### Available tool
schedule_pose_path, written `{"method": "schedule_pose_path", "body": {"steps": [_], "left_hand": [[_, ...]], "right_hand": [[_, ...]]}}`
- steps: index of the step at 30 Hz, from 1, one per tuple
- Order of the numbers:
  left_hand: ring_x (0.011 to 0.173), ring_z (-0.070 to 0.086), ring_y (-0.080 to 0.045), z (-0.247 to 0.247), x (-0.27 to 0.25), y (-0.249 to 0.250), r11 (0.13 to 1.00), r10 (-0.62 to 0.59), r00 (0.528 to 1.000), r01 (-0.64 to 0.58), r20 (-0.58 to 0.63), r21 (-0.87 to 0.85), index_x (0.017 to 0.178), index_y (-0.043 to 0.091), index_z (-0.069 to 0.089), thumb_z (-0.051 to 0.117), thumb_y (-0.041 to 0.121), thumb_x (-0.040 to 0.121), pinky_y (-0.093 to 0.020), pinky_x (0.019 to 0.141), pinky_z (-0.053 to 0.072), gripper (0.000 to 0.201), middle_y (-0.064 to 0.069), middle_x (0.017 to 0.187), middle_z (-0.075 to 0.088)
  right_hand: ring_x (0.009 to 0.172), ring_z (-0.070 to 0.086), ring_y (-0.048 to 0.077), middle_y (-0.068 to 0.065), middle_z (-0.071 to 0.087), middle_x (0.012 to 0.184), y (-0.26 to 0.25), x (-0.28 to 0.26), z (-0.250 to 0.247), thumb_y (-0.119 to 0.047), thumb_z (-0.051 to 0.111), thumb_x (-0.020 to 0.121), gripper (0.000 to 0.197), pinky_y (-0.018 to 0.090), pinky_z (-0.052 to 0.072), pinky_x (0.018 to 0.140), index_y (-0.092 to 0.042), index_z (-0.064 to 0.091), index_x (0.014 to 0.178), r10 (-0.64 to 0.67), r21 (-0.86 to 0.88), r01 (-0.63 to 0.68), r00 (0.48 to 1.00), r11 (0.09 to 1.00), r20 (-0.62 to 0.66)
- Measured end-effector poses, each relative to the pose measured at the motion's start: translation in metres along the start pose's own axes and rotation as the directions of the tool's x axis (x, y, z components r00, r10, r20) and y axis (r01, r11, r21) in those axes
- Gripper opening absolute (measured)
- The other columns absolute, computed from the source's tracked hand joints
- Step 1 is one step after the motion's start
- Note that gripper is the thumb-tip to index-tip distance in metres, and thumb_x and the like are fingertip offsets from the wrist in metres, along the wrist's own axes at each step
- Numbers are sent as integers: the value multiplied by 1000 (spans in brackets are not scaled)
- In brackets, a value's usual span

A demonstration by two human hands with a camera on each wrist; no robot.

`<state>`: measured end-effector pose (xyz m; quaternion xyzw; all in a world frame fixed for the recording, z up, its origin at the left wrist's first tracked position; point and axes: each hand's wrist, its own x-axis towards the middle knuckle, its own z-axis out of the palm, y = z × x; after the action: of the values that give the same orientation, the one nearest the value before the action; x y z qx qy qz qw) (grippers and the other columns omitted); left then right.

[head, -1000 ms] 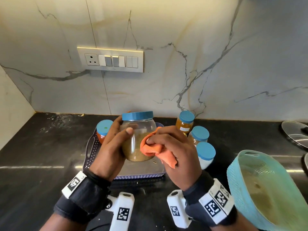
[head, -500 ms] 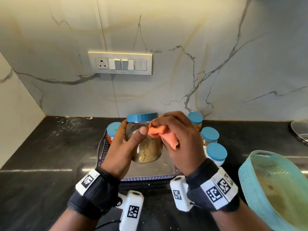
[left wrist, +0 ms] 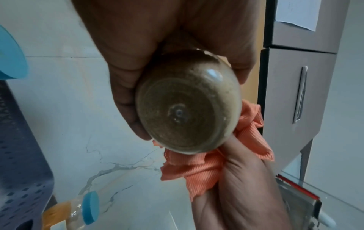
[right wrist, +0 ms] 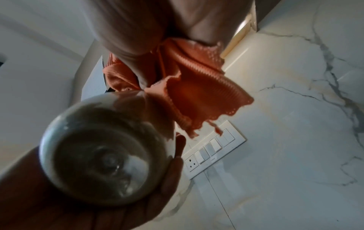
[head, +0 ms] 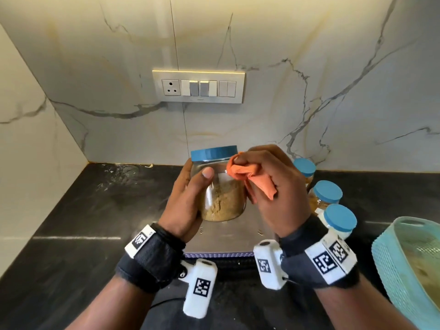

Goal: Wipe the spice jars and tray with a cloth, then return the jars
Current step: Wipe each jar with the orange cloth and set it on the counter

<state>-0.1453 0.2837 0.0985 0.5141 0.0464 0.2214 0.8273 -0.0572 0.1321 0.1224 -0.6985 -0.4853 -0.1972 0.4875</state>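
Raised since a second ago, both hands now work higher above the grey tray [head: 228, 234], where the upright spice jar [head: 220, 186], blue lid up and half full of brown powder, sits clasped in the left hand [head: 188, 198]. Right hand [head: 273, 186] fingers clench the orange cloth [head: 250, 177] against the jar's shoulder. Three blue-lidded jars [head: 326, 194] stand just right of the tray.
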Motion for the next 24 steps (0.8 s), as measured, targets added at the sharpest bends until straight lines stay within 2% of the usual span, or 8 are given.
{"method": "schedule_pose_path", "body": {"steps": [2,7,10,13,16,18,21,24], "left_hand": [[112,63,-40,-3,5,4,999,-6,1000,5,-19,-37,132,-10,47,83,53,71,-53,94,54,95,-29,126,62],[122,53,-48,-13,10,3,994,-42,998,38,-39,-104,141,-11,36,79,61,70,-55,95,51,110,-36,140,49],[130,43,-58,-16,14,-4,992,-90,996,88,-18,-90,140,-9,39,71,50,83,-68,103,40,88,-39,141,45],[125,54,-50,-19,21,-7,992,-124,992,124,-4,5,133,-5,49,58,39,92,-63,103,43,60,-30,136,57],[122,61,-37,-19,20,-4,984,-116,993,111,22,139,139,8,48,82,48,73,-53,102,49,84,-17,131,64],[119,64,-34,-20,19,-8,981,-94,995,89,17,175,138,11,50,86,47,69,-56,103,49,85,-14,127,68],[122,61,-40,-18,18,-14,990,-101,995,101,-10,98,137,3,50,74,38,81,-61,106,45,70,-20,129,66],[125,54,-51,-11,18,-12,996,-80,996,82,-38,32,136,-7,46,72,43,82,-68,106,41,78,-30,131,60]], "right_hand": [[103,61,13,6,63,111,-3,-5,4,-1,73,80,29,27,55,84,-11,70,108,7,9,-7,1000,1000,-2],[108,62,19,0,61,116,-11,-45,16,-4,74,81,33,36,55,82,-20,67,108,6,-31,-4,998,1000,62],[107,62,20,0,62,113,-1,-40,12,-12,75,82,28,43,54,82,-20,69,108,-20,-94,30,994,995,105],[108,57,16,-5,58,116,2,-34,11,-29,73,85,28,42,54,81,-26,67,111,-90,-212,132,977,968,195],[111,54,17,-6,52,120,1,-39,15,-31,69,85,31,42,56,83,-25,64,115,-129,-284,217,946,934,299],[110,54,16,-3,52,120,2,-35,14,-30,68,84,33,35,56,86,-27,61,116,-133,-279,214,950,936,283],[102,58,14,5,61,112,10,-10,9,-11,78,80,38,22,52,85,-19,68,115,-57,-230,89,988,969,145],[100,60,11,6,66,109,14,14,3,-3,80,78,37,20,52,86,-11,71,113,2,-191,12,997,981,76]]}}
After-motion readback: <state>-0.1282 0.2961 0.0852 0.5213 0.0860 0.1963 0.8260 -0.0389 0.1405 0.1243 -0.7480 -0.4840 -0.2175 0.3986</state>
